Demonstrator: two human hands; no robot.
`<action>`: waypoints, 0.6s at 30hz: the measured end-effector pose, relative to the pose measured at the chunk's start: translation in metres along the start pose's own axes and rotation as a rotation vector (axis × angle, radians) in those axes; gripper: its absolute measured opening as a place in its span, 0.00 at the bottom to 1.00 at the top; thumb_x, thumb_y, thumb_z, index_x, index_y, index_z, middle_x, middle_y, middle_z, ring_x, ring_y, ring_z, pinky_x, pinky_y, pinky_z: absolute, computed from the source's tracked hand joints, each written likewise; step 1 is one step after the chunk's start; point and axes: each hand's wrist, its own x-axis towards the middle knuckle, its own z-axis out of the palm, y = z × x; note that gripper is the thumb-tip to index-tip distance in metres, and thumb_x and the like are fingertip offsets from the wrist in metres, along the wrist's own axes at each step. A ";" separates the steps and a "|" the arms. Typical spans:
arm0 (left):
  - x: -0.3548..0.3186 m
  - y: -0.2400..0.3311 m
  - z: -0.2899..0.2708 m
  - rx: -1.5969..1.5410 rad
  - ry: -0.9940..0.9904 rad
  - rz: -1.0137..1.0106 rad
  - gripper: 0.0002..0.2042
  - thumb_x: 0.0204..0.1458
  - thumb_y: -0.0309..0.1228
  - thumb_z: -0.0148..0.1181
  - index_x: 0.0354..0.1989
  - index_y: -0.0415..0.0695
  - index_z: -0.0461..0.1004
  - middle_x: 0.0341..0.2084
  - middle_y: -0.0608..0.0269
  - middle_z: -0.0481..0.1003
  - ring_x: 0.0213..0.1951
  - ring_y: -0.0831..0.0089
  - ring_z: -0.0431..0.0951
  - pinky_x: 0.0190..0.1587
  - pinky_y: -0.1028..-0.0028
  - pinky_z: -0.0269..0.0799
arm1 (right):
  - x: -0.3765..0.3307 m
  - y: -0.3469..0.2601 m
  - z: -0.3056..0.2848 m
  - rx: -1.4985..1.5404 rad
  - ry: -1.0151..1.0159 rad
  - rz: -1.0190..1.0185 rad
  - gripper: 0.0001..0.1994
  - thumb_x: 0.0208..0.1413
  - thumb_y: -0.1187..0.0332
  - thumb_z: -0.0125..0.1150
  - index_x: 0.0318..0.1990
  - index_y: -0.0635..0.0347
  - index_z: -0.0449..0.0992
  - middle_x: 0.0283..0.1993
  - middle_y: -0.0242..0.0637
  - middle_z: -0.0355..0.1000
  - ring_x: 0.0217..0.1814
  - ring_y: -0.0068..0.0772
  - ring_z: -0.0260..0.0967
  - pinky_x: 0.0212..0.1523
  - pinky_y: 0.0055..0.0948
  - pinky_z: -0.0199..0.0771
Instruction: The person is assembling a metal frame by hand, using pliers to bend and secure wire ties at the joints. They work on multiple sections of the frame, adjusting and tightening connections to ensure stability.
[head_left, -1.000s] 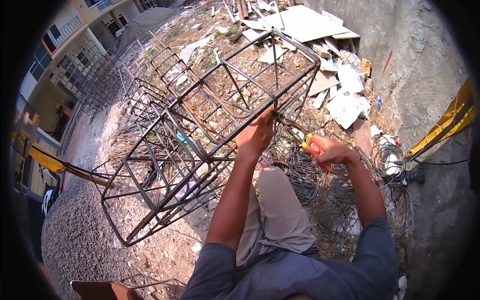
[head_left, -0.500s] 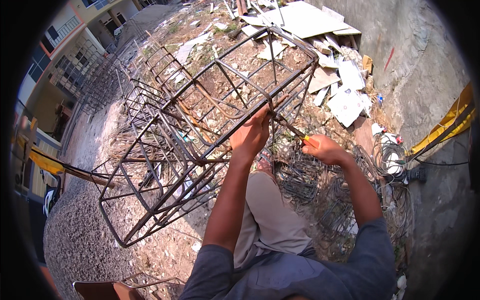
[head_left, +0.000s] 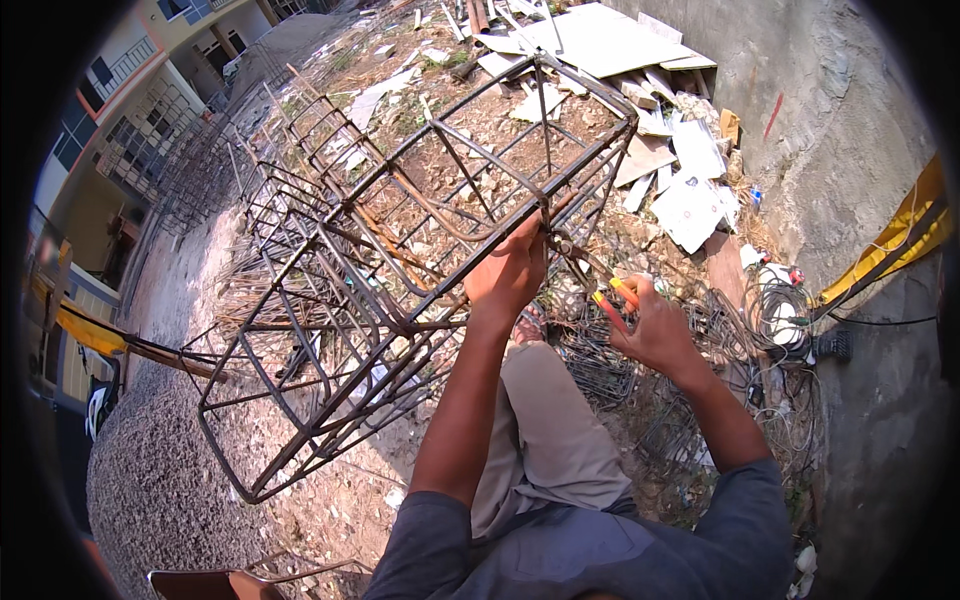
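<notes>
While facing a gravel heap (head_left: 160, 500) and, right of it, a rebar cage (head_left: 403, 327) slanted above stony ground (head_left: 335, 510), closed the left hand (head_left: 508, 268) on a long bar (head_left: 478, 258) of the cage; just beside, held red-and-yellow-handled pliers (head_left: 625, 292) in the right hand (head_left: 657, 330), with handles parted and tips apparently at a bar joint (head_left: 546, 228).

No lettering, number or sign can be read here.
</notes>
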 end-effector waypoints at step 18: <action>0.006 0.005 -0.018 -0.020 -0.112 -0.036 0.13 0.63 0.40 0.55 0.54 0.63 0.77 0.44 0.58 0.82 0.40 0.49 0.83 0.39 0.53 0.79 | 0.051 0.039 -0.025 0.696 -0.630 0.045 0.22 0.63 0.52 0.67 0.54 0.61 0.76 0.43 0.32 0.79 0.36 0.24 0.75 0.39 0.26 0.76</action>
